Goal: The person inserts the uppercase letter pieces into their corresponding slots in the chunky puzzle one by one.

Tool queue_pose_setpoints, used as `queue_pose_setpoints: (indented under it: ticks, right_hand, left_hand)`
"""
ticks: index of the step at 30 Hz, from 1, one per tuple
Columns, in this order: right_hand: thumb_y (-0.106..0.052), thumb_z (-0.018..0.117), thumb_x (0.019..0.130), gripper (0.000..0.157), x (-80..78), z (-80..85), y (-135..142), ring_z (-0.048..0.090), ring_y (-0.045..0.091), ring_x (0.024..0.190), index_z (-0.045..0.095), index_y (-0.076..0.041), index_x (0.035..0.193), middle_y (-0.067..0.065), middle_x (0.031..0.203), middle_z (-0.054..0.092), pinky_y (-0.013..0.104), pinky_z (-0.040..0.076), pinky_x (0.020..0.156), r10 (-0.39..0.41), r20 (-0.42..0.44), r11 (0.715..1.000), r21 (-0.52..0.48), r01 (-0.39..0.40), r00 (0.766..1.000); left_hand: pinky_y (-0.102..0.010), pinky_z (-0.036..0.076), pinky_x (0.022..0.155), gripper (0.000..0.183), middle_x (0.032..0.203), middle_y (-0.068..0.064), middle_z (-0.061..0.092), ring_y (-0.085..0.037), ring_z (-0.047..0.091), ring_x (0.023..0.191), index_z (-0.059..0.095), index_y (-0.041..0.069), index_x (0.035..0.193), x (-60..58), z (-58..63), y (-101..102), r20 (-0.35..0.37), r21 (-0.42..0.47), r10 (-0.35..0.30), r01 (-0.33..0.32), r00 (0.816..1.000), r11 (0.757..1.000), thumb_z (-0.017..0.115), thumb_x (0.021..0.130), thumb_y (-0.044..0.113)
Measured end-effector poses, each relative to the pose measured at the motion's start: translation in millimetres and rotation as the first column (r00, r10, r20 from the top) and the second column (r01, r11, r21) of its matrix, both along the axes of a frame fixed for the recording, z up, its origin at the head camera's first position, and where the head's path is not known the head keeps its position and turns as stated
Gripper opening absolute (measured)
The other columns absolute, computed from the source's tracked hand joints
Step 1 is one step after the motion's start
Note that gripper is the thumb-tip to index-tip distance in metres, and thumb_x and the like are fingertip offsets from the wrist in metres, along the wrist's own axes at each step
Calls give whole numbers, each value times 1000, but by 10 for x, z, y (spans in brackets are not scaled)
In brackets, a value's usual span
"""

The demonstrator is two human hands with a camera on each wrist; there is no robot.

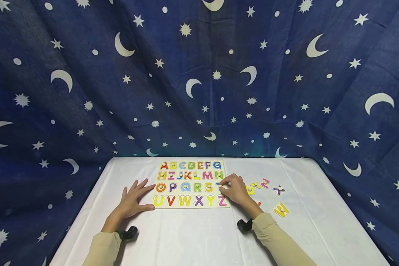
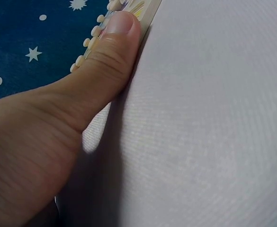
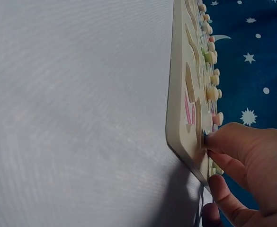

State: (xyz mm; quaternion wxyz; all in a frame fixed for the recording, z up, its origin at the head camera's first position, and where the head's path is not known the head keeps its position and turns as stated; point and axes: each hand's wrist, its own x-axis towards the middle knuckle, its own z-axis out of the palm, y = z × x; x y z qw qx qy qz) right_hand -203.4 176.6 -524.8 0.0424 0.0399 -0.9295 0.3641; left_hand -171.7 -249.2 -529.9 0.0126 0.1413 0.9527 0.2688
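A wooden alphabet puzzle board (image 1: 190, 207) lies on the table, its letters in four rows. My right hand (image 1: 235, 189) is at the board's right edge and pinches the blue letter T piece (image 1: 217, 184) over the end of the third row; fingers hide most of it, and whether it sits flush I cannot tell. My left hand (image 1: 132, 200) rests at the board's left edge with fingers spread. In the left wrist view its thumb (image 2: 107, 56) touches the board's edge. Knobbed pieces fill the upper rows; the bottom row, U to Z, shows recesses without knobs.
Loose letters lie right of the board: a yellow U (image 1: 250, 190), a yellow Y (image 1: 255, 185), a pink Z (image 1: 265, 182), a purple X (image 1: 279, 190) and a yellow W (image 1: 281, 210). A red piece (image 1: 259, 203) is mostly hidden behind the right wrist. A starry blue cloth (image 1: 199, 111) hangs behind.
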Motion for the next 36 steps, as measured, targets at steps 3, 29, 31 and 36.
queue_pose_setpoints:
  ticks: [3, 29, 31, 36]
  right_hand:
    - [-14, 85, 79, 8, 3, -9, 1, 52, 25, 99, 81, -16, 85, 3, 102, 64, 44, 44, 87, -7, 11, 1000, 1, 7, 1000]
    - [-15, 84, 84, 18, 49, 44, 159, 56, 19, 95, 80, -15, 101, 0, 102, 66, 38, 48, 84, 147, -26, 989, -14, -148, 989]
    - [-15, 84, 84, 23, 83, 76, 240, 57, 18, 92, 79, -15, 106, 0, 101, 67, 37, 49, 83, 181, -37, 983, -7, -181, 983]
    - [-12, 84, 84, 28, 171, 157, 534, 59, 23, 85, 77, -12, 112, 5, 102, 70, 35, 48, 77, 229, -106, 973, 7, -229, 968]
  left_hand:
    - [-78, -5, 114, 91, 164, -20, 34, -54, 11, 152, 58, 20, 148, -4, -7, -3, 8, -5, 4, -4, 1000, 1000, 87, 71, 58]
    - [-77, -6, 115, 93, 164, -20, 33, -53, 10, 152, 58, 20, 147, -12, -36, -18, 20, -6, 4, -4, 1000, 1000, 87, 69, 60]
    - [-77, -6, 115, 93, 164, -21, 33, -53, 10, 152, 58, 19, 147, -12, -34, -21, 20, -5, 5, -5, 1000, 1000, 87, 69, 60]
    - [-77, -6, 115, 93, 163, -21, 33, -54, 9, 152, 58, 19, 147, -16, -26, -13, 19, -6, 4, -4, 1000, 1000, 87, 69, 60]
